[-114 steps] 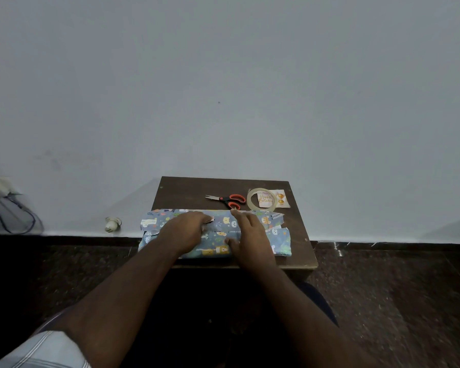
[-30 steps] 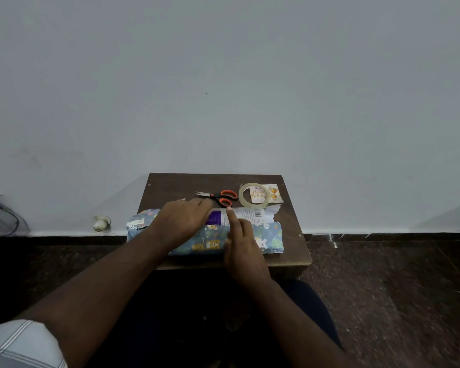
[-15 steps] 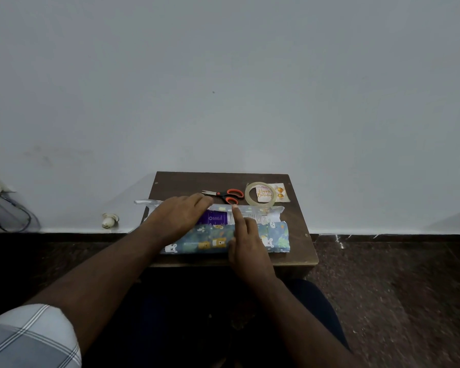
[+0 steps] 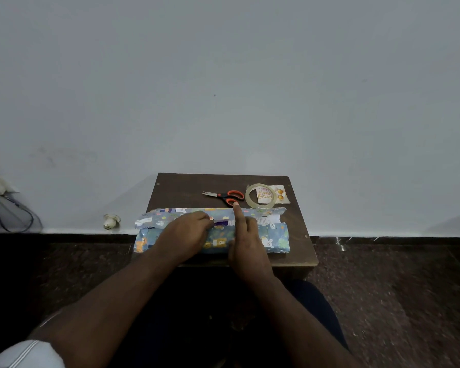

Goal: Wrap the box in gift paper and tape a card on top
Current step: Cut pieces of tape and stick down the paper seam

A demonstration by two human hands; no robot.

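Note:
The box (image 4: 268, 221) lies lengthwise on the small brown table (image 4: 181, 189), mostly covered by blue animal-print gift paper (image 4: 275, 239). A narrow strip of the box top still shows between the paper's two flaps. My left hand (image 4: 186, 235) rests on the package's left half, and its curled fingers pinch the far flap's edge at the seam. My right hand (image 4: 246, 236) lies on the middle, index finger straight and pressing the far flap down, thumb against the near side. The birthday card (image 4: 281, 195) lies at the table's back right, partly under the clear tape roll (image 4: 248, 195).
Orange-handled scissors (image 4: 227, 196) lie just behind the package, left of the tape. The table stands against a pale wall. A small white object (image 4: 111, 221) sits on the dark floor to the left, and cables (image 4: 14, 216) hang at the far left.
The far flap, lying back half a second ago, now folds over the box top, and less of the box shows. My left hand pulled it toward the seam; my right index finger slid farther up.

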